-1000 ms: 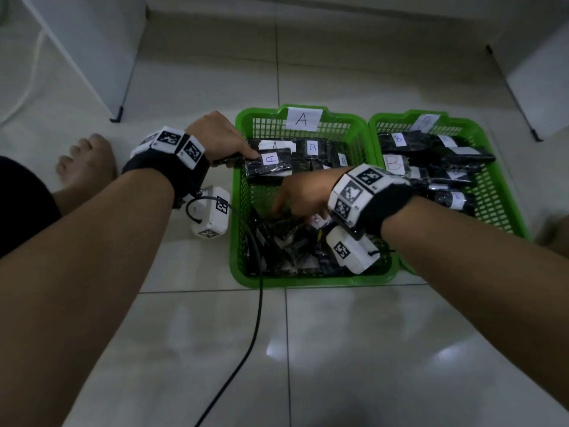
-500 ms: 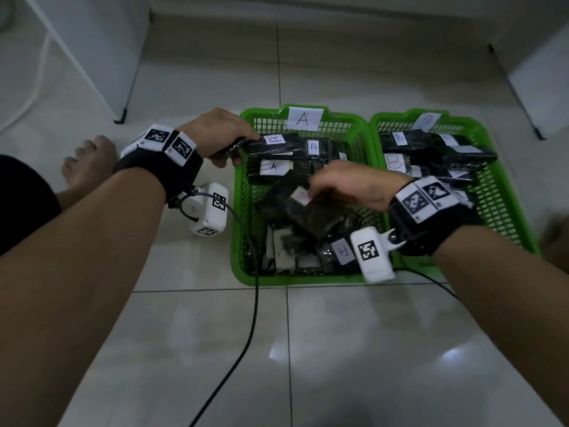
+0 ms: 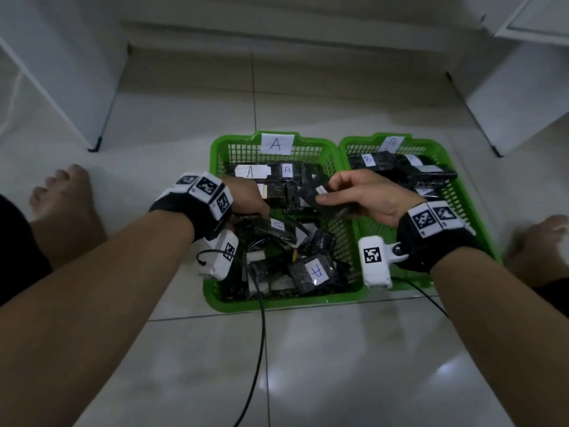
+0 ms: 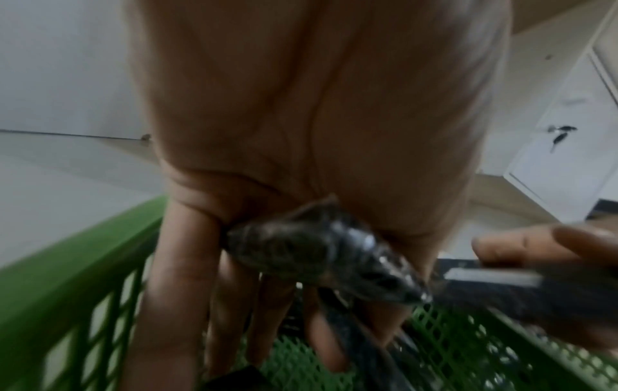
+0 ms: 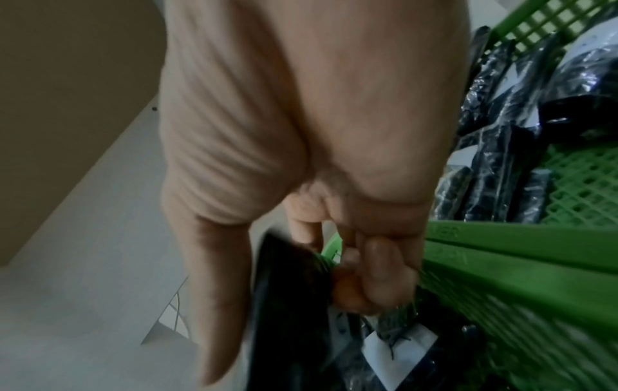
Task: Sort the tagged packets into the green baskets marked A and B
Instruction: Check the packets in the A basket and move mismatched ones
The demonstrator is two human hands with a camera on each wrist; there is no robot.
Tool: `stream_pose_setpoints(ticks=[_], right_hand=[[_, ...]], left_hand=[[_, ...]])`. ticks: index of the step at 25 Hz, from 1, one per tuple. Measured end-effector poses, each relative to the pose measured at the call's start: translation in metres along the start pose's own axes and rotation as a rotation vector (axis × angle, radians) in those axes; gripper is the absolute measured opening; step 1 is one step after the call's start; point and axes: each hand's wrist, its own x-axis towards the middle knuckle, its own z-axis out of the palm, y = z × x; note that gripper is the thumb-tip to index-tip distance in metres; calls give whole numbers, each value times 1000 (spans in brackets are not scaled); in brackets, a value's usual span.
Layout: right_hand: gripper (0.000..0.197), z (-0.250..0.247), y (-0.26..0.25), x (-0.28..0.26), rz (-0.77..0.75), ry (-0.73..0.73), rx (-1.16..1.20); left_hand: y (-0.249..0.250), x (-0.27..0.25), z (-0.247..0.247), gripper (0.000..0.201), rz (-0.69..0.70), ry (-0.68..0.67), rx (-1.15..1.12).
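Observation:
Green basket A point(image 3: 277, 303) holds several black packets with white A tags, in a row at the back and a loose pile point(image 3: 314, 272) in front. Basket B point(image 3: 360, 140) stands to its right with B-tagged packets point(image 3: 369, 160). My right hand point(image 3: 328, 191) pinches a black packet point(image 3: 332, 208) above basket A's right side; its white tag cannot be read. The right wrist view shows that packet point(image 5: 287, 277) in the curled fingers point(image 5: 378, 269). My left hand point(image 3: 252, 204) reaches into basket A's left side and grips another black packet point(image 4: 321, 254).
Paper labels A point(image 3: 277, 144) and B point(image 3: 391, 144) hang on the far rims. Bare feet lie to the left point(image 3: 61, 192) and right point(image 3: 542, 238) of the baskets. White cabinets point(image 3: 61, 72) flank the tiled floor. A black cable point(image 3: 258, 349) trails from basket A.
My right hand has lifted a packet out of basket A's pile and carried it up and to the right. My left hand has moved from the basket's left rim into the basket.

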Motion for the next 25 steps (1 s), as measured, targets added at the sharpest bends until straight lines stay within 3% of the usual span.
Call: stream_pose_setpoints(ticks=[2,8,11,14,18,20,23,25], right_hand=[[25,5,3,4,-39,41,35],[47,4,7,15,-7,190,102],[23,11,2,14,5,114,199],[20,17,-3,13,-4,-8,309],[12,25,-10,16,-55,54,24],[18,32,-17,17,-57,41,-179],[10,47,-33,18,-73,30,-471],[24,54,-36,19,-86,39,-546]], left_hand=[[4,4,9,39,-1,-4,131],[10,-1,13,32,92,-134,221],[10,-6,14,36,151,-216,248],[9,-13,19,52,149,-268,215],[6,-20,27,76,134,-330,184],[12,-24,33,74,125,-379,291],[21,-31,36,67,141,-397,401],[21,-34,30,64,161,-403,384]])
